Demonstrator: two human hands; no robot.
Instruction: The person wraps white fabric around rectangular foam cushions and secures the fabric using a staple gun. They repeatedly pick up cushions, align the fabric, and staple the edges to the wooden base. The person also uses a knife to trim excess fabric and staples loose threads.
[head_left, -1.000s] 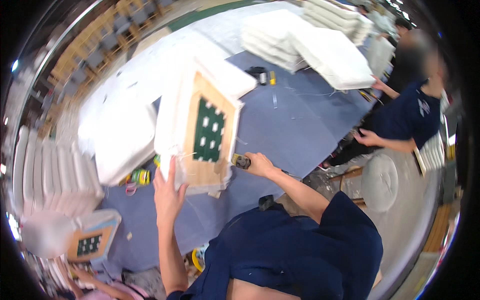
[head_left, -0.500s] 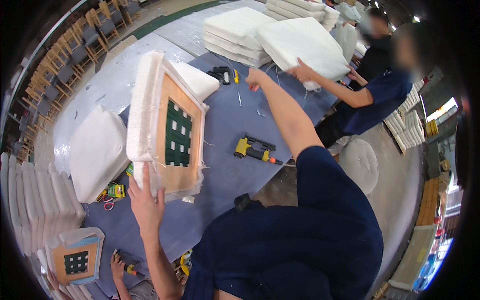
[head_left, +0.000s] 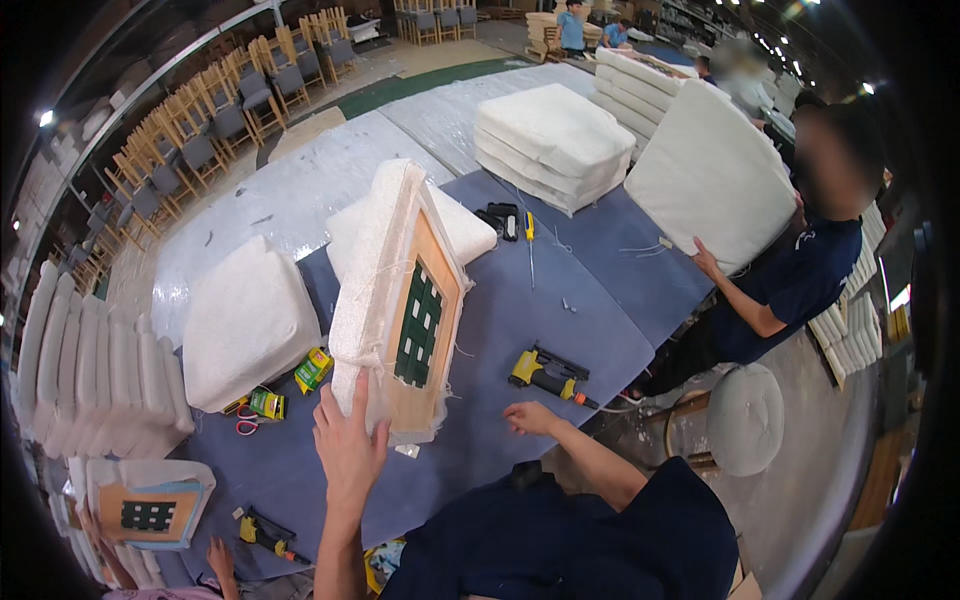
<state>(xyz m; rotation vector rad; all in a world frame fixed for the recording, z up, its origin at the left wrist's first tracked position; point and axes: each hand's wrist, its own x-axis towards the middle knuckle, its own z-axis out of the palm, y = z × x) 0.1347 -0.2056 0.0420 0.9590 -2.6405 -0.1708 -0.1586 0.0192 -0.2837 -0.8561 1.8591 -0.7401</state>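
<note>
My left hand (head_left: 350, 440) grips the near lower corner of a white padded seat cushion (head_left: 385, 270). The cushion stands tilted on edge, its wooden underside with dark green woven webbing (head_left: 418, 325) turned to the right. Loose threads hang from its fabric edges. My right hand (head_left: 532, 418) hovers over the blue-grey tabletop with fingers loosely bent and apart; nothing shows in them. Just beyond it lies a yellow and black staple gun (head_left: 548, 375) with an air hose. Behind the upright cushion, another white cushion (head_left: 460, 225) lies partly hidden.
A yellow-handled screwdriver (head_left: 530, 235), small boxes (head_left: 313, 370) and red-handled scissors (head_left: 246, 426) lie on the table. White cushions (head_left: 555, 135) are stacked at the back. At the right, a co-worker (head_left: 790, 270) handles another cushion (head_left: 710, 175). A second staple gun (head_left: 265, 535) lies near a person's hand (head_left: 220, 560).
My right hand has drawn back from the table's far side to near my body. My left hand stays on the cushion. The co-worker has tilted their cushion upright; the hand at lower left has left its staple gun.
</note>
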